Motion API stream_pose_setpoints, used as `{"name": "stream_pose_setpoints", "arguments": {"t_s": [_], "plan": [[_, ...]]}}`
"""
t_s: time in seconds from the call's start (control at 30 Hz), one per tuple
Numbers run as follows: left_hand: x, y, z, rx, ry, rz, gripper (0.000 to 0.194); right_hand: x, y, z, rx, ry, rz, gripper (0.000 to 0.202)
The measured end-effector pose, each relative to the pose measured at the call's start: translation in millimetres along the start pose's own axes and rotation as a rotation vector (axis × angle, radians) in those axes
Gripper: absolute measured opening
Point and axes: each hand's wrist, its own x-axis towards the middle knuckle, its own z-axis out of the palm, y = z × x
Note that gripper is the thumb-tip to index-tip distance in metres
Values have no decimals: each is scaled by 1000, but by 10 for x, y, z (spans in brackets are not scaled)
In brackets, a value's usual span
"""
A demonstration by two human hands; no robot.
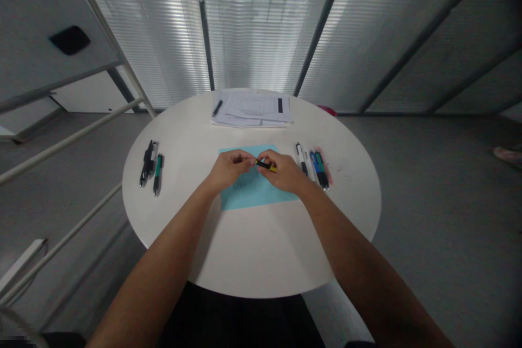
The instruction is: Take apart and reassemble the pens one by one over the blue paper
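Observation:
A black and yellow pen (264, 165) is held level above a light blue sheet of paper (244, 196). My right hand (287, 171) is closed round its body, with the yellow end showing under the fingers. At the other end, the thumb and forefinger of my left hand (230, 169) pinch the tip. The fingers cover that tip, so its shape is hidden. Faint marks show on the blue sheet, too blurred to read.
Several pens (319, 169) lie right of the blue sheet on the round white table (261, 250). More pens, one of them a green and black pen (158, 175), lie at the left. A stack of printed papers (253, 109) with a dark pen (217, 108) is at the back.

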Motion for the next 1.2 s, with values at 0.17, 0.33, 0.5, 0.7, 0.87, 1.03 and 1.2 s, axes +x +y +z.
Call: {"name": "stream_pose_setpoints", "arguments": {"t_s": [0.17,0.33,0.5,0.7,0.87,1.03,1.2], "plan": [[8,-12,-16,18,22,19,23,27,16,-2,44,-13,-41,21],[5,26,-15,-53,42,12,23,54,15,-36,8,-2,-145,28],[4,38,-7,-75,42,19,23,35,-2,-33,11,16,-112,28],[6,39,1,-84,56,2,22,16,-16,-27,96,9,-14,23],[-3,47,0,-82,59,4,22,32,-14,-38,73,30,-73,16],[-12,55,-9,-84,45,10,21,32,-5,-36,62,35,-84,15],[12,13,-13,-177,53,20,24,34,0,-26,49,46,-87,15]]}}
